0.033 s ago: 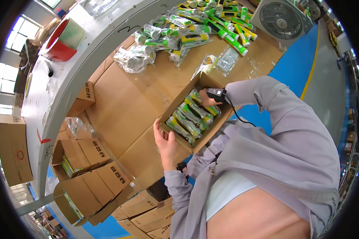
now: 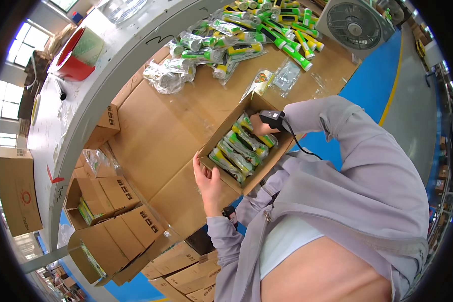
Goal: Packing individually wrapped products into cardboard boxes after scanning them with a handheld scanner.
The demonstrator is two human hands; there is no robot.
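Observation:
A cardboard box (image 2: pixel 221 132) stands unlidded in front of me, holding several plastic-wrapped flashlights (image 2: pixel 235 155) in green, yellow and white, laid side by side. My left hand (image 2: pixel 207 181) grips the box's left corner, its fingers along the outer wall and its thumb close to the rim. My right hand (image 2: pixel 259 126) reaches into the far right end of the box, against the wrapped flashlights. Its fingers are mostly hidden there, below a small black device with a cable on the wrist.
A heap of similar flashlights (image 2: pixel 236 38), many bagged, lies at the back of the cardboard-covered table (image 2: pixel 151 136). A grey box fan (image 2: pixel 355 27) is at the far right. On the left, a white curved shelf (image 2: pixel 98 60) carries a red container (image 2: pixel 78 65). Cartons (image 2: pixel 110 241) sit lower left.

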